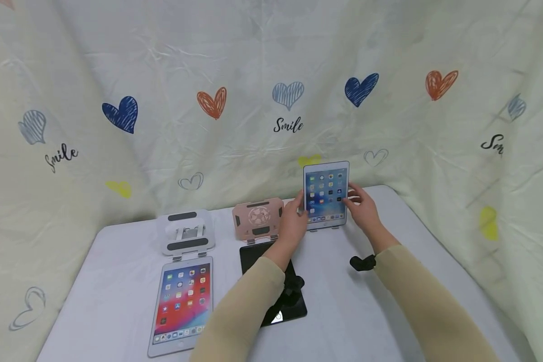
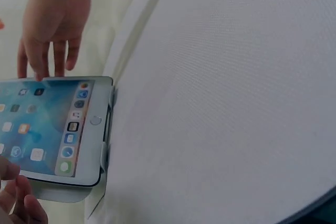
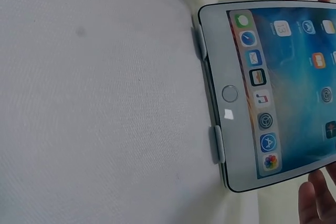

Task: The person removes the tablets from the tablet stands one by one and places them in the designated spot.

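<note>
A white tablet [image 1: 326, 196] with a lit blue home screen stands tilted back at the far right of the table. Its lower edge sits in the two small lips [image 3: 218, 144] of a pale stand [image 2: 60, 192], mostly hidden behind it. My left hand [image 1: 293, 221] holds the tablet's left edge, thumb near the front and fingers curled by the side. On the opposite edge is my right hand [image 1: 362, 206], its thumb at the front rim and its other fingers reaching behind.
A white stand [image 1: 166, 234] and a pink stand [image 1: 242, 221] stand to the left. Before them lie a tablet with a red and blue screen [image 1: 183, 301] and a black tablet [image 1: 298, 306], partly under my left forearm. A heart-patterned curtain [image 1: 253, 40] hangs behind the white table [image 1: 335, 311].
</note>
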Available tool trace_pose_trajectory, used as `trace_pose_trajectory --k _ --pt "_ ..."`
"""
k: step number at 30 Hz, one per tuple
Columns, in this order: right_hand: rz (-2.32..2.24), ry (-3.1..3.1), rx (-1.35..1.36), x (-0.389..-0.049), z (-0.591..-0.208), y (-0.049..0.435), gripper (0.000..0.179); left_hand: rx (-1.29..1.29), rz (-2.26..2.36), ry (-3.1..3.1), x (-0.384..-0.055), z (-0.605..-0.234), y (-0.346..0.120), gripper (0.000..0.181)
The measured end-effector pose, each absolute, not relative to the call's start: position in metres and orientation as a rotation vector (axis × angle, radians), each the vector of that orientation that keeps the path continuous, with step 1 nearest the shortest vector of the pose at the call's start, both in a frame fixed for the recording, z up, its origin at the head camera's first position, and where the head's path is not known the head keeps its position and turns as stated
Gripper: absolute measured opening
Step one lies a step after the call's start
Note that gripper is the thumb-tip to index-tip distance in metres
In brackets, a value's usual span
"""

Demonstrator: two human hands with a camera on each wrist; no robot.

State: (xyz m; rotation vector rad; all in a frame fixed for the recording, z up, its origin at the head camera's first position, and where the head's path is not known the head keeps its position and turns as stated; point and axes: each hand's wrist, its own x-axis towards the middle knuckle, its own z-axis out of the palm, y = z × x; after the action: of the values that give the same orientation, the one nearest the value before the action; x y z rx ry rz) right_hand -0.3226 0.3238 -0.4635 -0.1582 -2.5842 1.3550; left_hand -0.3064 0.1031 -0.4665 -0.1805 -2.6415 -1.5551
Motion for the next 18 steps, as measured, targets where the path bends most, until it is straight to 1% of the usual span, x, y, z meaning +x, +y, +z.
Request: trace_pose_trajectory --k 5,9,18 --pt "1.373 -2.496 -0.149 -0.323 -0.466 0.324 0.05 -0.198 -1.451 -2.61 -0.309 -0.475 0.104 0.059" --pt "1.395 -2.443 -0.17 -0.323 -0.467 0.322 0.045 -0.184 -1.46 -2.577 -0.312 -0.478 0.105 0.057" --pt "1.447 -2.364 -0.242 -0.32 -0.468 0.318 0.042 -0.106 -1.466 -2.519 -0.317 -0.481 0.108 0.05"
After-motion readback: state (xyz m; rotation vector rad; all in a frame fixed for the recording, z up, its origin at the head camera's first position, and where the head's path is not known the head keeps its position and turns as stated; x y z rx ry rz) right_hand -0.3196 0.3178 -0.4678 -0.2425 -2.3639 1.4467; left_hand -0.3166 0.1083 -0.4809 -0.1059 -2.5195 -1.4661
